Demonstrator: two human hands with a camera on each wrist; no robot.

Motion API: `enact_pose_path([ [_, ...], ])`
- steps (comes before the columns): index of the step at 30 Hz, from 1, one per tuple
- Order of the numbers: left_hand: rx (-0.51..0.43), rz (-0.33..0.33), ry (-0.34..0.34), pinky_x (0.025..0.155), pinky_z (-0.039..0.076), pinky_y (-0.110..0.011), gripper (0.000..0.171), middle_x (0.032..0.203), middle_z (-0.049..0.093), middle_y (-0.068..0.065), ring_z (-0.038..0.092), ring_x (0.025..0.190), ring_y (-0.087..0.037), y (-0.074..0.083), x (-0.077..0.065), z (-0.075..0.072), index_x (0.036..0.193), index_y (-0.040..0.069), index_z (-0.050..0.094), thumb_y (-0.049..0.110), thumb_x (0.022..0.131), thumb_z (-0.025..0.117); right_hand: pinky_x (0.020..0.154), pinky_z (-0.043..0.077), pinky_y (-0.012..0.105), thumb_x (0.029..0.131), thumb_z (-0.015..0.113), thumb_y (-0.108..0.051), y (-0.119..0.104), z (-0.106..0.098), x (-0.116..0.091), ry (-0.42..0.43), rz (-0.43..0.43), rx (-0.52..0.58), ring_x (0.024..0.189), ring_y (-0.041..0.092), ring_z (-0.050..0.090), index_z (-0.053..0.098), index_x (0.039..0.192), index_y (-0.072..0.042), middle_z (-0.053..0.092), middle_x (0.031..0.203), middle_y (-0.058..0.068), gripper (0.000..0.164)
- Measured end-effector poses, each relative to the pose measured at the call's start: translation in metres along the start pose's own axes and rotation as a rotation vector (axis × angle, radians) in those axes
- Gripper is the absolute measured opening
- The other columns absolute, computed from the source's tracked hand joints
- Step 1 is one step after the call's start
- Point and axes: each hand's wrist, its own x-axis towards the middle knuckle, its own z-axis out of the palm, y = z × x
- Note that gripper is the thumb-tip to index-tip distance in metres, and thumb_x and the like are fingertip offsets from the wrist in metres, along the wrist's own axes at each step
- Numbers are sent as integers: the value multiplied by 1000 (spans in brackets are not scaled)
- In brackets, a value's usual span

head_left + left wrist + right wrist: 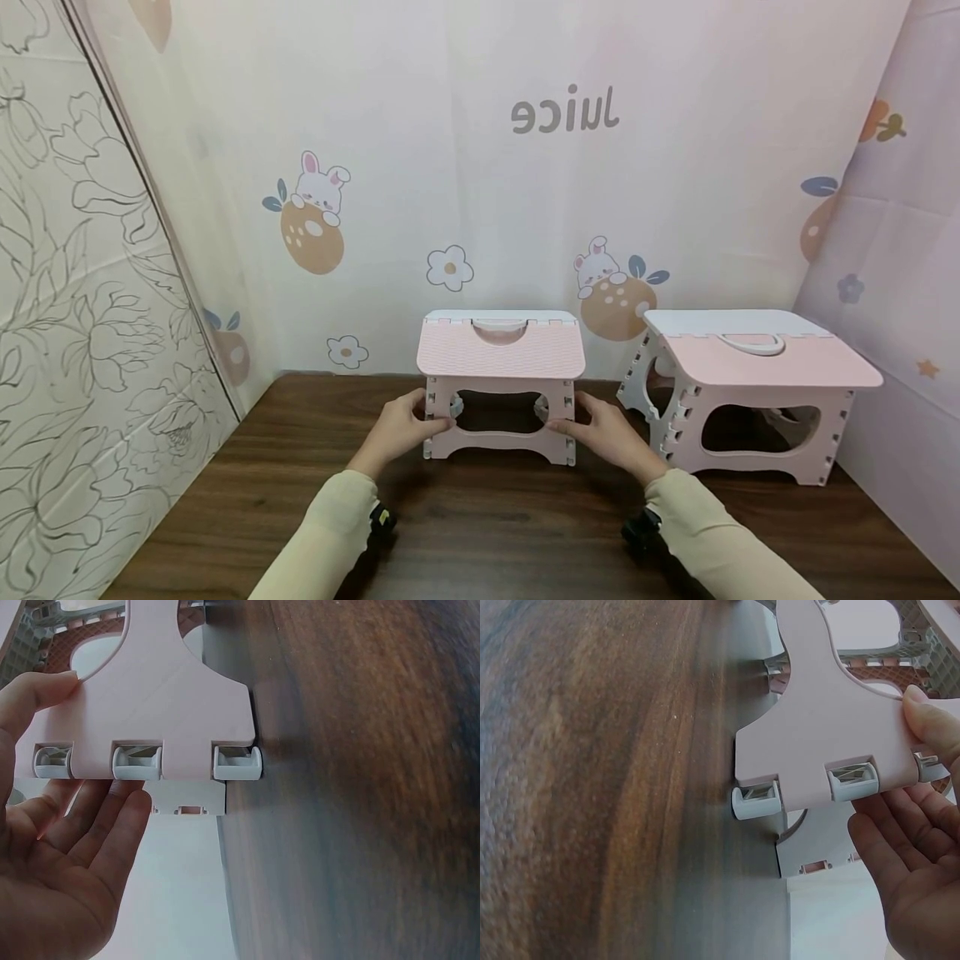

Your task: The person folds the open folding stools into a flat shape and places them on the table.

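A small pink and white folding step stool (501,357) stands upright and unfolded on the brown wooden table. My left hand (396,427) grips its left side low down, the thumb on the pink front panel and the other fingers around the edge. On the opposite side my right hand (609,432) holds the stool in the same way. In the left wrist view, fingers of the left hand (90,855) lie behind the panel's hinged edge. The right wrist view shows the right hand's thumb (930,720) pressing the panel beside its oval opening.
A larger pink and white folding stool (780,362) stands unfolded to the right, close to my right hand. Behind the table (480,533) hangs a printed curtain (465,167) with rabbits and flowers. A floral panel (90,333) borders the left side.
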Motion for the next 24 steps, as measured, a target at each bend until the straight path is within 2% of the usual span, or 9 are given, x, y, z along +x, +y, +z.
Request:
enact_pose_path([
  [24,15,-4,-14,67,54,-32,39,88,68,0,64,77,-15,2,2,-1,114,10,67,31,83,81,94,48,55,88,72,-53,0,-2,2,-7,-9,-3,110,28,64,39,149,4,62,130,20,90],
])
